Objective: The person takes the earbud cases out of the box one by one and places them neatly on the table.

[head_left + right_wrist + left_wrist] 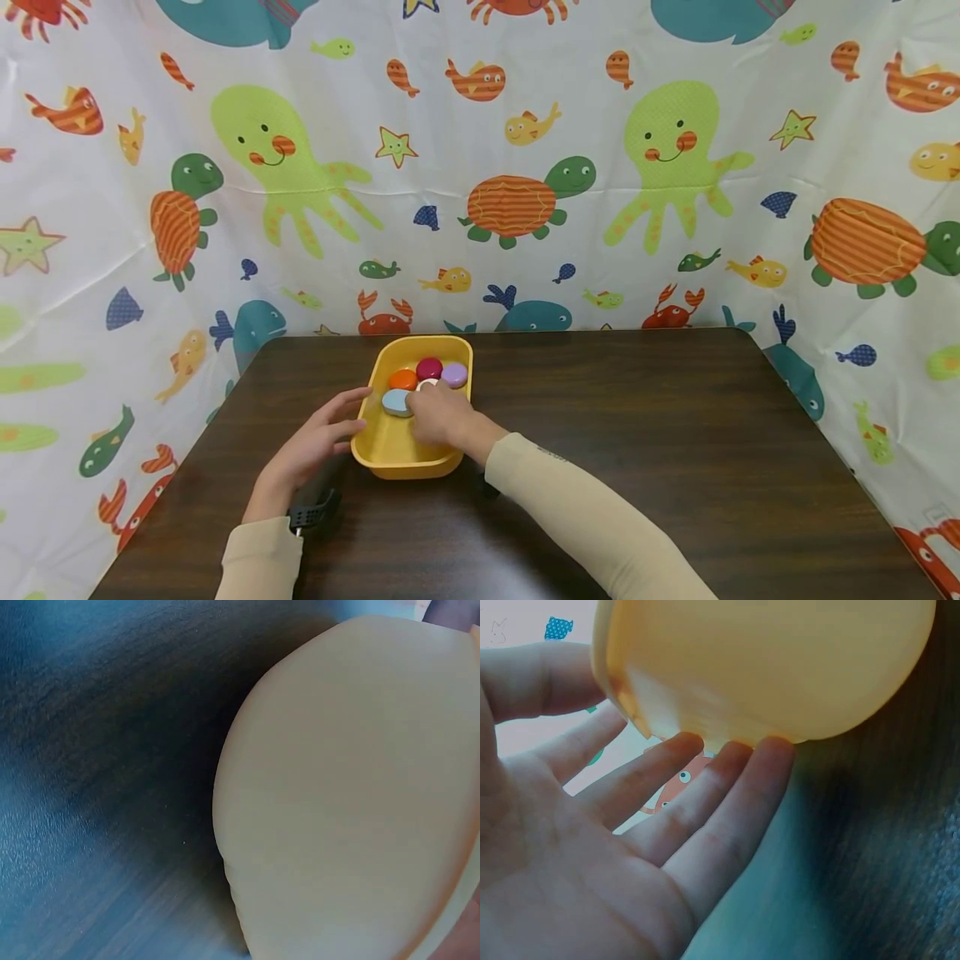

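A yellow tray (390, 450) sits on the table with several smooth, rounded coloured pieces in its far half. An orange piece (402, 379), a dark red piece (429, 368) and a lilac piece (454, 375) lie near one another, with a light blue piece (397, 402) nearer to me. My right hand (442, 415) reaches down into the tray, right at a white piece (426, 386); its fingertips are hidden, and I cannot tell whether it grips that piece. Along the tray's left side, my left hand (318, 442) touches the outer wall with extended fingers (727, 802).
The dark wooden table (637, 433) extends widely to the right of the tray. A white curtain (450, 283) printed with sea animals hangs behind and at both sides. A black band (311, 512) is on the left wrist.
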Action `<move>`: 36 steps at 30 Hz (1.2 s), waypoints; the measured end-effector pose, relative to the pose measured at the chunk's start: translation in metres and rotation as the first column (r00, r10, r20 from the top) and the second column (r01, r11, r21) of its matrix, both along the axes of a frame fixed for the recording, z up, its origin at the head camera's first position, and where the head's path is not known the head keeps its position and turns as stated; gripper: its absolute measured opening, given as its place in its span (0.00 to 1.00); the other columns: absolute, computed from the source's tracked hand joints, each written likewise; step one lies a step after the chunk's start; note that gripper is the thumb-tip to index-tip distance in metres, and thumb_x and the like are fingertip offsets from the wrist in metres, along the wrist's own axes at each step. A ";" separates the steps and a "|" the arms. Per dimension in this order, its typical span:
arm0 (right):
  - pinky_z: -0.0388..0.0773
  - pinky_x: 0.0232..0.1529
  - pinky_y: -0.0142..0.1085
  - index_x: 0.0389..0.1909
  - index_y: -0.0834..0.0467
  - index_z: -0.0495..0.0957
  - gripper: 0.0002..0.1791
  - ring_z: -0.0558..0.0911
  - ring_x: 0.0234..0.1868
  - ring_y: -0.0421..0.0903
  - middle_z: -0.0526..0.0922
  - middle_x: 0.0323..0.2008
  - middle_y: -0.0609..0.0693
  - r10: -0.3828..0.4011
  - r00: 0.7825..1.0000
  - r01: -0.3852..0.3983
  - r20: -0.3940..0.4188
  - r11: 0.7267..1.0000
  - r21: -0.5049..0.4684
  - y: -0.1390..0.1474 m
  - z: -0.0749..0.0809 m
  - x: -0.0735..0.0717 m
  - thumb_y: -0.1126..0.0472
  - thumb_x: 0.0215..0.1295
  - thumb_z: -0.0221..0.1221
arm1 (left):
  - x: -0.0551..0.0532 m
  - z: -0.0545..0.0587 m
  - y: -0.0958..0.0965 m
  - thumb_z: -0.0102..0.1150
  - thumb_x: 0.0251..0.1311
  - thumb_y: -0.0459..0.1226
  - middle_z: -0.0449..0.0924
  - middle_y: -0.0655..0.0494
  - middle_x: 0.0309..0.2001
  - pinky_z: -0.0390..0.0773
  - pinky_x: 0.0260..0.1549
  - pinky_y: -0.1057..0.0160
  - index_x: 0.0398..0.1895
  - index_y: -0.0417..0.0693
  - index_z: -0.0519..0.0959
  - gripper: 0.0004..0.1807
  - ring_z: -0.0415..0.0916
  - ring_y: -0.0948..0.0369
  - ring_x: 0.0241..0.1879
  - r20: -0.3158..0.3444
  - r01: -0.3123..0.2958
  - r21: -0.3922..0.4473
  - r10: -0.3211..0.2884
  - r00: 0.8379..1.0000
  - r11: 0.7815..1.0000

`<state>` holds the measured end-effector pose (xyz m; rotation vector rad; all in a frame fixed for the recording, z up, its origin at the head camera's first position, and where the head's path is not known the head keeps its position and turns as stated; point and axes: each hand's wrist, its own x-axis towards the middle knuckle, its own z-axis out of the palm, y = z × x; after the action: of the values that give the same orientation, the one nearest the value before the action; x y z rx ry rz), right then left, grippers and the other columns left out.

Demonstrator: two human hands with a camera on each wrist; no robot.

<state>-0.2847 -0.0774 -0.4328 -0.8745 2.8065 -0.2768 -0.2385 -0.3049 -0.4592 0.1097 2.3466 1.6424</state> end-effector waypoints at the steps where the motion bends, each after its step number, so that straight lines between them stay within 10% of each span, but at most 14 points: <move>1: 0.79 0.49 0.36 0.53 0.48 0.83 0.19 0.73 0.44 0.44 0.79 0.43 0.46 0.003 1.000 -0.003 -0.002 1.000 0.000 0.000 -0.001 0.001 0.54 0.60 0.69 | 0.000 0.000 0.000 0.51 0.75 0.39 0.48 0.37 0.79 0.69 0.65 0.38 0.80 0.50 0.55 0.33 0.56 0.37 0.73 -0.002 0.001 0.000 -0.001 1.000 1.000; 36: 0.78 0.48 0.35 0.49 0.49 0.81 0.19 0.72 0.44 0.43 0.76 0.43 0.44 0.009 0.999 -0.013 -0.043 0.996 -0.083 -0.002 -0.003 0.005 0.48 0.58 0.69 | 0.002 -0.001 0.000 0.53 0.74 0.42 0.48 0.41 0.79 0.67 0.66 0.38 0.80 0.53 0.54 0.35 0.56 0.38 0.73 -0.009 -0.006 -0.001 0.006 1.000 1.000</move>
<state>-0.2794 -0.0791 -0.4358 -0.9241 2.8467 -0.3804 -0.2363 -0.3046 -0.4607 0.1106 2.3563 1.6470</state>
